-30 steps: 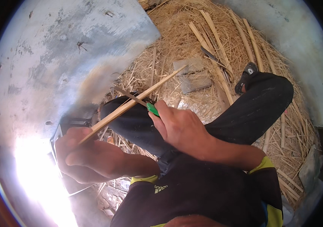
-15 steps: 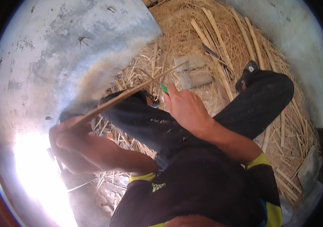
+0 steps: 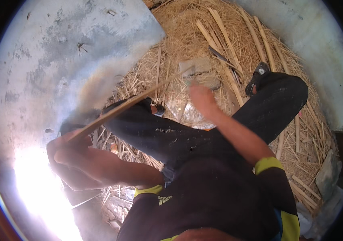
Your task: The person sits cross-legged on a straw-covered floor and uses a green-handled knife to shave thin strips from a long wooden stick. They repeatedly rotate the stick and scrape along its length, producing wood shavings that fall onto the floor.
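At the near left, the left hand [image 3: 73,154] is clenched around the low end of a long cane strip [image 3: 129,105]. The strip's long axis climbs rightward and away over the dark trouser leg [image 3: 159,134], its far tip nearing the right hand [image 3: 201,100]. That hand is motion-blurred above the straw [image 3: 187,44]; whether it grips anything cannot be told.

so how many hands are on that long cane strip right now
1. The left hand grips the cane strip at its near end; the right hand, blurred, is off its far end.
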Tool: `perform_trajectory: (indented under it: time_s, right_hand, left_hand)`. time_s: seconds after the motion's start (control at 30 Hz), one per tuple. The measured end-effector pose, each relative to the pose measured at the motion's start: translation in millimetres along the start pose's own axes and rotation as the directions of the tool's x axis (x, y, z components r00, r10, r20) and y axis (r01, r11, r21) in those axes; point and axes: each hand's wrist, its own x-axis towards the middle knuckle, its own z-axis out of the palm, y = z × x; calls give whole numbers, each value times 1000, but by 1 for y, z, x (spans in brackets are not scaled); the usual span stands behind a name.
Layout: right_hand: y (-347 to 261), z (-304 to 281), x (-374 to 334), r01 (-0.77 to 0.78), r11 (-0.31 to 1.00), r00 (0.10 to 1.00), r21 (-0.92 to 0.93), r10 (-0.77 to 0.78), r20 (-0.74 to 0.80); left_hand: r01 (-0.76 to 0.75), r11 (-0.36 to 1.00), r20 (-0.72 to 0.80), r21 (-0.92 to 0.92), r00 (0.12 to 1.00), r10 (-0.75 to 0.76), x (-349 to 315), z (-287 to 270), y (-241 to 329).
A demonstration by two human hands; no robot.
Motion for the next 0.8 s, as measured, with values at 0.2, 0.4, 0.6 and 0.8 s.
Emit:
perform_trajectory:
  time_s: [0.2,0.4,0.6,0.8]
  right_hand:
    - [34,-14,-7,-330,916,923,227,263,279]
    - [-48,-105,-34,-137,673,989,727,133,63]
    - [-84,-99,-65,338,694,935,635,-170,-311]
    - [-56,-103,-64,-36,908,979,418,-52,197]
  left_hand:
    - [-3,1000,-77,9,997,4,-1,4,-5]
    - [-13,982,-132,187,990,38,7,13,-7]
    - [-88,986,-97,144,990,102,13,26,-2]
    - [-27,993,-130,113,991,42,8,34,4]
